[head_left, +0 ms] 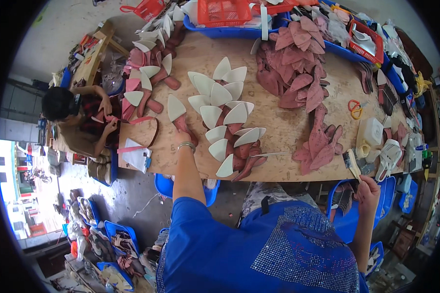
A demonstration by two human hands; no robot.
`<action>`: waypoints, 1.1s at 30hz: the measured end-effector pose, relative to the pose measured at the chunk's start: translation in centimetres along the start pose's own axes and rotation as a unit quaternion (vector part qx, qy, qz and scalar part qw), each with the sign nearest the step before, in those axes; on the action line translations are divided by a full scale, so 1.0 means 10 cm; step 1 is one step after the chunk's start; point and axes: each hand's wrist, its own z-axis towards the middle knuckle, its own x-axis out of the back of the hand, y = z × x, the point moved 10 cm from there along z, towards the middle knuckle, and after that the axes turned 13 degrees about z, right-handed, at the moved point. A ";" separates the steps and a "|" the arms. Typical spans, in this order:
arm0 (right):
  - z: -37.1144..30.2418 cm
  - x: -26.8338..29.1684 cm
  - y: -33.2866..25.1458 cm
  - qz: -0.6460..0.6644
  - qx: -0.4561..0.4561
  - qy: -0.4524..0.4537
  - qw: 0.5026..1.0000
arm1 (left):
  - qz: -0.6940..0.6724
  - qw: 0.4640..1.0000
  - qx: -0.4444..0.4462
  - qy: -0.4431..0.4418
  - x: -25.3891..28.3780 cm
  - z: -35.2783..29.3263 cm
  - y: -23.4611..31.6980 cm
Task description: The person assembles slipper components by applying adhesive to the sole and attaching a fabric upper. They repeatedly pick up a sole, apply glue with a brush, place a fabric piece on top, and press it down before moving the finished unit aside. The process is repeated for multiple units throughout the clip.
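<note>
Left hand [187, 138] closed around the near end of a red-brown shoe piece [180, 122] with a white pointed tip, left of centre over the wooden surface [274, 122]. Right hand [368, 189] at the near right edge, fingers closed on the handle of a brush [354, 169], bristles pointing far. Just right of the left hand: overlapping white-tipped pieces [221, 95]. Farther right, a heap of reddish pieces [298, 63]; scissors [355, 109] and plastic jug [371, 131] beyond. Far left, a seated co-worker [80, 115] handles a pinkish strip.
</note>
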 end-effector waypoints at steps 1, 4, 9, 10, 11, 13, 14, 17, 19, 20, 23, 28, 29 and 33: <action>-0.01 0.01 0.00 -0.007 -0.001 0.000 1.000 | 0.038 0.999 -0.017 0.005 -0.03 0.05 0.01; -0.02 0.00 -0.02 -0.030 -0.006 0.004 1.000 | 0.032 0.999 0.025 0.027 -0.18 0.07 -0.12; 0.06 0.09 0.08 -0.007 -0.016 -0.002 1.000 | 0.206 0.978 -0.024 -0.022 -0.38 0.41 -0.19; 0.05 0.13 0.07 -0.010 -0.018 0.008 1.000 | 0.159 0.986 -0.042 -0.040 -0.40 0.30 0.01; 0.06 0.19 0.07 -0.006 -0.020 0.012 1.000 | 0.115 0.991 -0.053 -0.040 -0.25 0.25 0.09; 0.13 0.35 0.11 0.016 -0.030 0.026 0.999 | 0.016 0.996 -0.081 -0.028 0.18 0.19 0.22; 0.19 0.36 0.09 0.040 -0.031 0.024 0.998 | -0.064 0.993 -0.097 -0.001 0.52 0.17 0.21; 0.35 0.59 -0.12 0.115 0.017 0.055 0.992 | -0.278 0.943 -0.179 0.034 1.31 -0.49 0.91; 0.31 1.00 -0.26 0.190 0.074 0.093 0.975 | -0.337 0.911 -0.238 0.007 1.85 -1.97 2.45; 0.35 1.13 -0.31 0.225 0.092 0.100 0.965 | -0.332 0.889 -0.314 -0.041 1.95 -2.50 2.91; 0.38 1.40 -0.38 0.273 0.113 0.119 0.948 | -0.212 0.813 -0.521 -0.152 1.40 -3.82 3.76; 0.35 1.79 -0.19 0.277 0.089 0.122 0.949 | 0.002 0.728 -0.651 -0.216 -0.12 -5.05 4.36; 0.34 1.86 -0.11 0.277 0.076 0.130 0.949 | 0.058 0.708 -0.680 -0.183 -0.47 -5.08 4.39; 0.24 2.25 0.13 0.250 0.039 0.174 0.952 | 0.276 0.531 -0.789 -0.139 -1.00 -5.71 4.69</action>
